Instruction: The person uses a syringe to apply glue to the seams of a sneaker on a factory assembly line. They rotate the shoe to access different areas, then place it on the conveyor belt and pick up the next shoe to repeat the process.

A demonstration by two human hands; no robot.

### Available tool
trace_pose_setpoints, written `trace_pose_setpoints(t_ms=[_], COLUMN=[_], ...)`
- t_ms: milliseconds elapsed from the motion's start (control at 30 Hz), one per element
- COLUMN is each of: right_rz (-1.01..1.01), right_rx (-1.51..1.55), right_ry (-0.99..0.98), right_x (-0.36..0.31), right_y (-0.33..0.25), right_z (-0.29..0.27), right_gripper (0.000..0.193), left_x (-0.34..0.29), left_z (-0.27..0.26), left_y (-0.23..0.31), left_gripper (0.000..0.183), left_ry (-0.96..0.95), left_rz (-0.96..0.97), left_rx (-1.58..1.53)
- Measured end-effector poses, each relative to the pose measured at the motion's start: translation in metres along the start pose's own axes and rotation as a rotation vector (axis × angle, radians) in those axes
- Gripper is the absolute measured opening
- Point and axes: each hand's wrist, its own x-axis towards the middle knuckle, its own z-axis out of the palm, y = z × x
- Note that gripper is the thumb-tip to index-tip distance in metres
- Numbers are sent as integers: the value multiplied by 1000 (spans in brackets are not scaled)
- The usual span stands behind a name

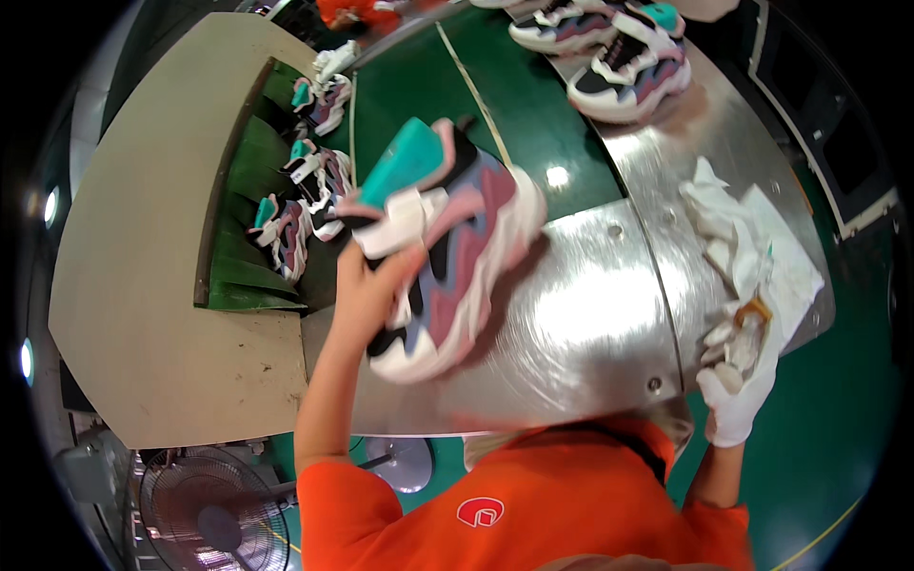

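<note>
My left hand (376, 285) is bare and grips a chunky sneaker (457, 238) by its strap side, lifted over the metal table edge. The sneaker is tilted, its white wavy sole to the right and its turquoise collar lining at the upper left; its side is black, mauve and grey-blue. At the far right, my right hand (738, 390) wears a white glove. Its fingers are curled against a crumpled white cloth (781, 276), beside a small amber-brown piece (752, 310) that I cannot identify.
A green conveyor belt (409, 81) runs away ahead. Matching sneakers (633, 71) stand on the metal ledge at the upper right. Several more (283, 233) sit in a green-lined opening of the beige panel (143, 238) at left. A fan (214, 514) stands at the lower left.
</note>
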Motion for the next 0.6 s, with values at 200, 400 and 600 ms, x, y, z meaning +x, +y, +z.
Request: trace_pose_setpoints(t_ms=[200, 400, 600], right_rz=[290, 320, 320], right_rx=[186, 1066, 913], right_ry=[-274, -731, -674], right_x=[-32, -35, -22], right_y=[-8, 18, 15], right_z=[-15, -3, 24], right_gripper=[92, 112, 126], left_x=[-93, -102, -103], left_z=[43, 37, 32], left_y=[11, -8, -15], left_gripper=[80, 89, 97], left_ry=[-127, -96, -40], left_rz=[-172, -1, -61], left_rx=[94, 192, 210])
